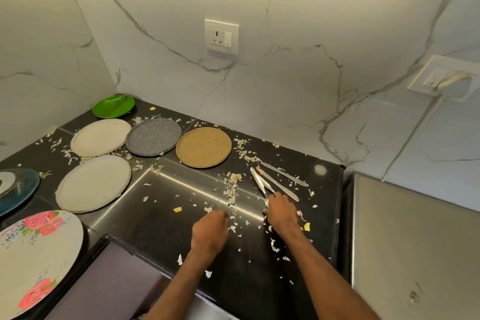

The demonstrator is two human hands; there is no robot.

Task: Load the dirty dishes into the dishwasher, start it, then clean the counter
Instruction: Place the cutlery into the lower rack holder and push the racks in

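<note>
My right hand (281, 212) grips the handles of two pieces of steel cutlery (259, 182) that lie on the black counter (168, 231). Two table knives (279, 186) lie loose just right of them. My left hand (210, 231) rests on the counter with its fingers curled under, and nothing shows in it. Several plates lie flat at the left: a brown one (204, 147), a speckled grey one (153, 136), a beige one (101, 137), a large grey one (94, 183), a green one (113, 106), a dark blue one (18, 189) and a floral one (36, 260).
Pale vegetable scraps (232, 184) and small yellow bits are scattered over the counter. Marble walls close the back and left, with a socket (221, 36) on the back wall. A steel surface (415, 241) adjoins the counter's right edge. A grey panel (111, 283) lies below the front edge.
</note>
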